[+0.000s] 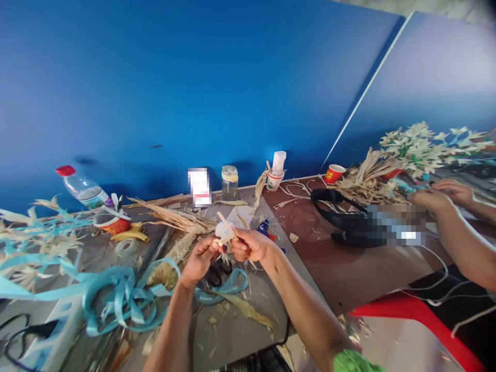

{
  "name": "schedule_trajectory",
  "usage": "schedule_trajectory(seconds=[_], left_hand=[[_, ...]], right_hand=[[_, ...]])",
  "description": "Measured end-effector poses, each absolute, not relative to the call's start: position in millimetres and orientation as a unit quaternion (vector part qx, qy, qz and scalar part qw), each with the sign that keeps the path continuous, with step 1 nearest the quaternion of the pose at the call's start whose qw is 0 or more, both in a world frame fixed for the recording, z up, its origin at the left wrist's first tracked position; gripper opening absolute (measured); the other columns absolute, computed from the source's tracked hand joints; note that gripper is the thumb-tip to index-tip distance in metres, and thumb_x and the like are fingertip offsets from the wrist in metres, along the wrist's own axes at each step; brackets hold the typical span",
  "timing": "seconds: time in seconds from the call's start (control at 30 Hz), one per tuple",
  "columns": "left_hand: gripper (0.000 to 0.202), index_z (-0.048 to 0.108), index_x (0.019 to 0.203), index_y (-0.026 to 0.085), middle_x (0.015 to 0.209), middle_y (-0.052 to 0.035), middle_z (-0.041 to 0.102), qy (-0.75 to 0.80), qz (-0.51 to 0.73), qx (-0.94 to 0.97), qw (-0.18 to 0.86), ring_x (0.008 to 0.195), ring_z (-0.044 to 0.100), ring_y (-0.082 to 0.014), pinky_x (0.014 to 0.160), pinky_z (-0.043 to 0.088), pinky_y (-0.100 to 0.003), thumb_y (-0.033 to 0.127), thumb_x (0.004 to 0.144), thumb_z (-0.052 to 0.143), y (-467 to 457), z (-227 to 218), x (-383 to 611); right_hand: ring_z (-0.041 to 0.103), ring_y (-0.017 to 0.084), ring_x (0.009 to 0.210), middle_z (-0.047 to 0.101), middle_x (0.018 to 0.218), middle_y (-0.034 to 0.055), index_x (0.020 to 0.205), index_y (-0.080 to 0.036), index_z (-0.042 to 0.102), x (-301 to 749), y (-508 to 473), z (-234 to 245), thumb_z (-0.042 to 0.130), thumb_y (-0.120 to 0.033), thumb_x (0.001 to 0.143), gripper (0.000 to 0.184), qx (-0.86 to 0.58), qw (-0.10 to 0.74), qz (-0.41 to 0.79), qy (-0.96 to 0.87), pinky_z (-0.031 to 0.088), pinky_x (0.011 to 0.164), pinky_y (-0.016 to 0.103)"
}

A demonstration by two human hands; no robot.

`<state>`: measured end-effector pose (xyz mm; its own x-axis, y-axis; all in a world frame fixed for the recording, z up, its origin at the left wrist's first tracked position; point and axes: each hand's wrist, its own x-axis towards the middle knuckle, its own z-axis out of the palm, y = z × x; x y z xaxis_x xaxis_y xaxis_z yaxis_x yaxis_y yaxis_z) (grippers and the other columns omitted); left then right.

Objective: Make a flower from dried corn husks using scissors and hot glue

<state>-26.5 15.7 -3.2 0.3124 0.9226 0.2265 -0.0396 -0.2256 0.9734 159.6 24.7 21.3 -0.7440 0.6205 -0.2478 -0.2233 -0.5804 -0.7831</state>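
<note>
My left hand (200,259) and my right hand (250,245) meet above the grey table, fingers pinched. Between them is a pale strip of corn husk (225,239), with a narrow end sticking up past the fingertips. Both hands grip it; the fingers hide part of it. Just below the hands lie scissors with black handles (217,274). Light blue ribbon (127,299) is heaped in loops left of my left forearm. A dry husk leaf (248,311) lies in front of my hands among small scraps. Behind my left hand is a bundle of dried husks (182,219).
A clear jar (229,183) and a paper cup (275,180) stand by the blue wall. At left are a tilted bottle (83,188), a tape roll (126,247) and a power strip (54,330). Another person's hands (437,199) work at right, near husk flowers (422,139) and a black bag-like object (341,217).
</note>
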Motion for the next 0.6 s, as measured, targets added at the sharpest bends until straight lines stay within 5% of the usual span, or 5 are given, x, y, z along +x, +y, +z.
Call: schedule_trajectory(seconds=[0.13, 0.23, 0.37, 0.6], left_hand=[[0.027, 0.059, 0.064, 0.019, 0.053, 0.0035, 0.038, 0.242, 0.546, 0.500, 0.627, 0.053, 0.040, -0.0100, 0.064, 0.043, -0.030, 0.043, 0.077, 0.059, 21, -1, -35], [0.025, 0.060, 0.063, 0.020, 0.052, 0.0037, 0.035, 0.236, 0.547, 0.470, 0.651, 0.051, 0.038, -0.0099, 0.066, 0.044, -0.032, 0.041, 0.075, 0.062, 23, 1, -33], [0.028, 0.059, 0.063, 0.018, 0.055, 0.0019, 0.041, 0.273, 0.541, 0.472, 0.641, 0.060, 0.045, -0.0127, 0.065, 0.043, -0.030, 0.043, 0.074, 0.063, 23, 0, -26], [0.027, 0.059, 0.069, 0.016, 0.058, 0.0028, 0.043, 0.325, 0.519, 0.543, 0.575, 0.053, 0.034, -0.0073, 0.052, 0.032, -0.021, 0.041, 0.079, 0.058, 25, -10, -26]], right_hand=[[0.012, 0.004, 0.029, 0.018, 0.030, -0.0081, 0.042, -0.019, 0.022, 185, 35, 24, 0.026, -0.069, 0.082, 0.064, -0.239, 0.332, 0.836, -0.366, 0.015, 0.034, 0.020], [0.013, 0.005, 0.032, 0.018, 0.034, -0.0088, 0.045, -0.019, 0.032, 189, 38, 27, 0.026, -0.075, 0.078, 0.065, -0.309, 0.400, 0.781, -0.365, 0.014, 0.036, 0.020], [0.020, 0.005, 0.037, 0.030, 0.043, -0.0071, 0.059, -0.015, 0.050, 163, 29, 28, 0.026, -0.080, 0.072, 0.070, -0.380, 0.365, 0.729, -0.437, 0.016, 0.039, 0.020], [0.028, 0.007, 0.042, 0.037, 0.046, -0.0045, 0.063, -0.015, 0.054, 136, 18, 25, 0.035, -0.072, 0.077, 0.061, -0.473, 0.351, 0.596, -0.545, 0.019, 0.043, 0.023]])
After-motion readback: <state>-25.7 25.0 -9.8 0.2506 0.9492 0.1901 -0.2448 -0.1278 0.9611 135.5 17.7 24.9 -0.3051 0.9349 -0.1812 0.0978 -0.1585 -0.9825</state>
